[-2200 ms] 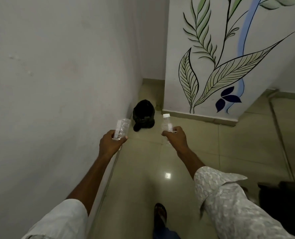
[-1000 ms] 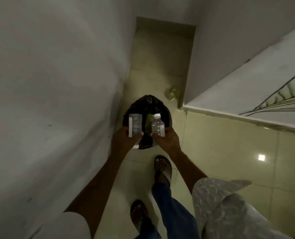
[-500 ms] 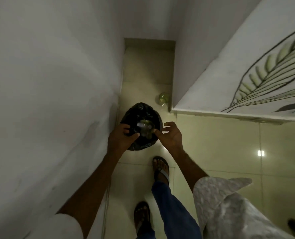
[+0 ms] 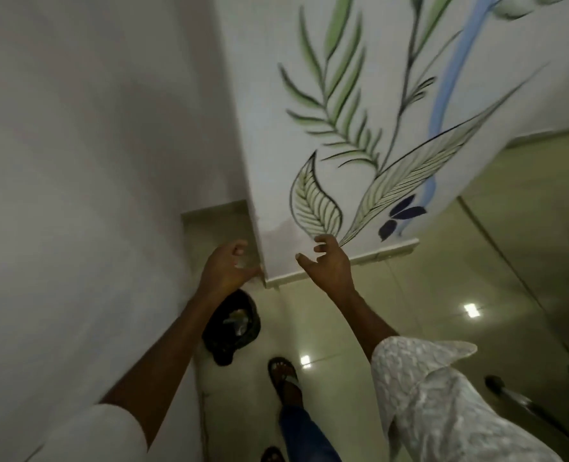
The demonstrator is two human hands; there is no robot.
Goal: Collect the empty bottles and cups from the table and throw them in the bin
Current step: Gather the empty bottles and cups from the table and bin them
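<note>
A small bin lined with a black bag (image 4: 221, 345) stands on the floor against the left wall, partly hidden by my left forearm. Clear plastic items (image 4: 238, 323) lie inside it, too dim to tell apart. My left hand (image 4: 224, 268) is raised above and beyond the bin, fingers loosely curled and apart, holding nothing. My right hand (image 4: 326, 261) is lifted to the right at the same height, fingers spread, also holding nothing. Both hands appear in front of the painted wall's lower corner.
A plain white wall (image 4: 76, 195) runs close on the left. A wall painted with green leaves (image 4: 359, 128) juts out ahead, with a narrow recess (image 4: 216, 225) between the two. Glossy tiled floor (image 4: 443, 311) extends to the right. My sandalled foot (image 4: 283, 378) is beside the bin.
The cup and bottle left my hands and dropped into the bin. Both hands rose away from it, empty, and the view tilted upward.
</note>
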